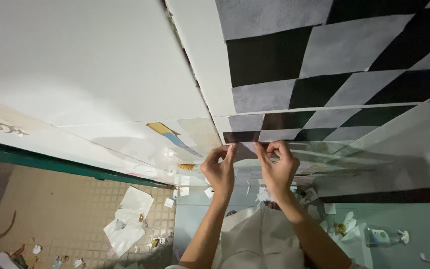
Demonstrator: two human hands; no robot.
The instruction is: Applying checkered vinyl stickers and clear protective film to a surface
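Checkered wall (324, 65), two hands: left hand (220, 172), right hand (277, 169) pinching tape (247, 143)

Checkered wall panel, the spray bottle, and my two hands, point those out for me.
Checkered wall panel (324, 55), head view, on a grey square.
Spray bottle (381, 237), head view, on its clear body.
Left hand (220, 172), head view, back of the hand.
Right hand (278, 169), head view, back of the hand.

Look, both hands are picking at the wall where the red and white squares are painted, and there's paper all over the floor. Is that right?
Not quite. The head view shows the squares are black and grey, not red and white. The rest holds: the left hand and right hand pinch at the wall's painted edge, and paper scraps lie on the floor.
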